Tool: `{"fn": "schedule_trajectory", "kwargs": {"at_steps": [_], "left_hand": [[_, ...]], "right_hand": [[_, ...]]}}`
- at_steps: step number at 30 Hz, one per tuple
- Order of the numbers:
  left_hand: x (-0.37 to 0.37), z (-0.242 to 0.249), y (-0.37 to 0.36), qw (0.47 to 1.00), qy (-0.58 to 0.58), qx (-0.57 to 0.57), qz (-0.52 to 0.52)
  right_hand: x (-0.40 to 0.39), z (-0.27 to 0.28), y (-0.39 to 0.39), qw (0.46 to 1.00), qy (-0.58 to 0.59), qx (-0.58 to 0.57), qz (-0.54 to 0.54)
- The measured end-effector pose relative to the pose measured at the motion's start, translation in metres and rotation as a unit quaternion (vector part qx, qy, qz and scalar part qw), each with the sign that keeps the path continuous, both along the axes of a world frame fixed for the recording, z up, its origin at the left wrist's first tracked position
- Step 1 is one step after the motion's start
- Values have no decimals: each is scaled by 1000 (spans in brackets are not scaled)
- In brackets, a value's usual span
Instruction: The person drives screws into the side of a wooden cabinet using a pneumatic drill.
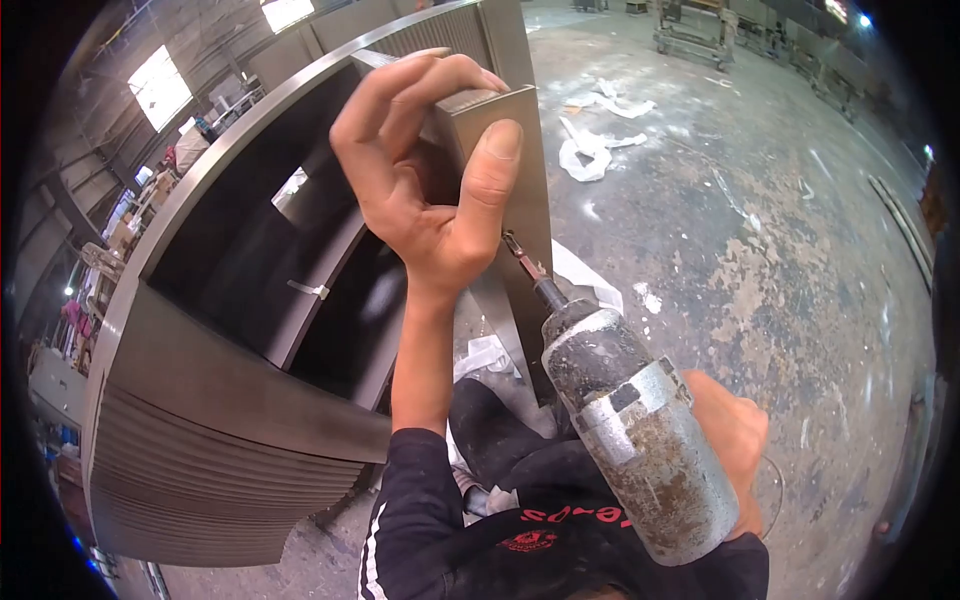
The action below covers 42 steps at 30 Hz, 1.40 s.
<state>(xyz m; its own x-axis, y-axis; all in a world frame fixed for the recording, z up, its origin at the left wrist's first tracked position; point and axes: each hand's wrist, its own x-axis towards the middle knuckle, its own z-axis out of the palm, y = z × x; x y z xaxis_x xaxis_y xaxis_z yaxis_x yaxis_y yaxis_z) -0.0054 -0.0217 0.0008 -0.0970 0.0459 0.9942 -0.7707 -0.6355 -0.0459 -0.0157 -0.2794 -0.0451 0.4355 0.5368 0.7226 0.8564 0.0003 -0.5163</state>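
Observation:
My left hand (430,180) is wrapped over the upper end of a long flat metal panel (525,180), its thumb pressed on the near face and its fingers over the top edge. A worn, silver-and-black power driver (645,430) is in my right hand (728,430), which is partly hidden behind the tool's body. The driver's bit (513,243) points up and left at the panel's edge, just below my left thumb. Whether the tip touches the panel, I cannot tell. Left of the panel stands a large metal cabinet frame (230,370) with a dark, hollow inside.
White wrapping scraps (585,150) lie on the stained concrete floor (690,200). A wheeled metal rack (695,30) stands at the back. Cluttered shelving (125,225) lines the far left, beyond the cabinet. Long bars (903,230) lie along the right side.

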Motion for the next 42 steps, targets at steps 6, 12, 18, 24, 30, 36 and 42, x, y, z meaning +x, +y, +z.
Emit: {"fn": "schedule_trajectory", "kwargs": {"at_steps": [6,12,18,24,30,36,42], "left_hand": [[0,-1,7,998,6,5,65],[-3,0,10,994,10,52,99],[-4,1,9,996,5,46,79],[-5,-1,1,999,18,9,46],[0,0,6,996,-4,-1,92],[-4,0,10,992,-4,40,124],[-2,2,8,989,2,52,140]], "right_hand": [[0,-4,0,1000,-1,2,-8],[-1,-1,1,1000,-6,-4,-8],[-2,-1,3,1000,-9,-2,-1],[-2,-4,3,1000,-12,-1,5],[-1,-4,1,999,8,-5,31],[3,-5,-4,997,16,-27,66],[-2,4,-7,996,43,-65,49]]}}
